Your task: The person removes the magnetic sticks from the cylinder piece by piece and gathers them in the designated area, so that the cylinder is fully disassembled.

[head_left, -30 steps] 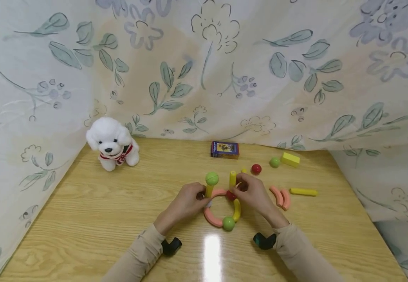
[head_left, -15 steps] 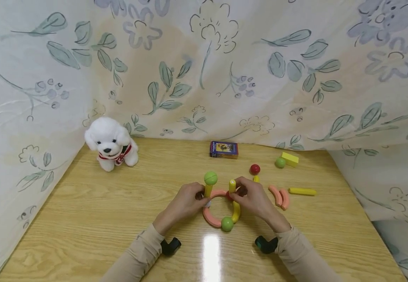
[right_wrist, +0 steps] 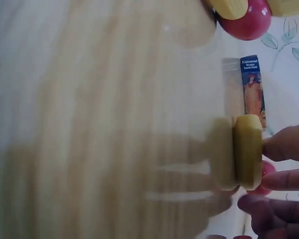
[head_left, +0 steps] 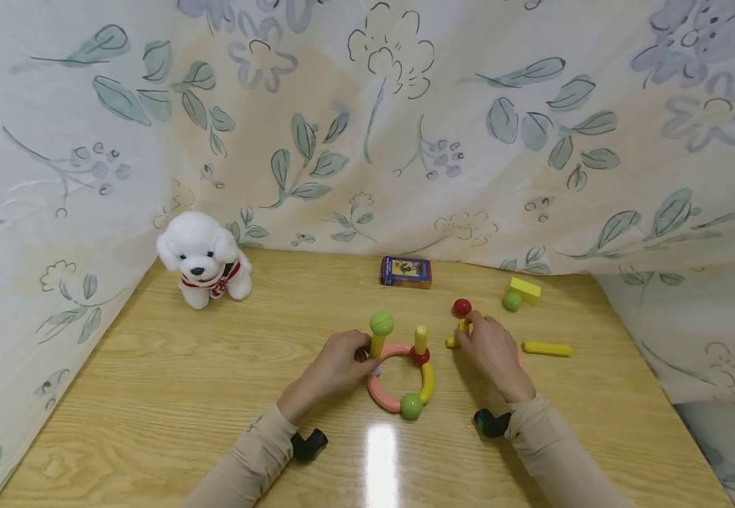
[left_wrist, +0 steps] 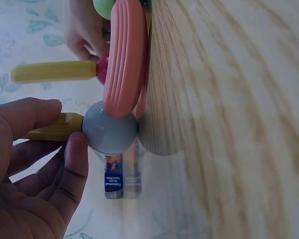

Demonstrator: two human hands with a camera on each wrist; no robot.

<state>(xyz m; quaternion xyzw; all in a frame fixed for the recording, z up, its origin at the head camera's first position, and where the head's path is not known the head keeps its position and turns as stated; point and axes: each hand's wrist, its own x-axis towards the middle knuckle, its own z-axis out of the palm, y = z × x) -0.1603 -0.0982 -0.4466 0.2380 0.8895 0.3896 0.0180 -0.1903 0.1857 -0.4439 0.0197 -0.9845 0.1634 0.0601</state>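
My left hand pinches an upright yellow rod between thumb and fingers. A grey-blue ball joins its lower end to a ring, and a green ball tops it. The ring has pink curved bars, a yellow curved bar, a green ball and a red ball. A second yellow rod stands on the red ball, untouched. To the right, my right hand pinches a loose yellow curved bar at the table; its fingers partly cover the bar.
Behind the right hand lie a loose red ball, a green ball and a yellow block. A yellow rod lies to the right. Farther back are a card box and a white toy dog.
My right hand has let go of the second yellow rod, now standing on the red ball, and moved right to the loose yellow bar. The loose green ball has rolled right. My left hand stays.
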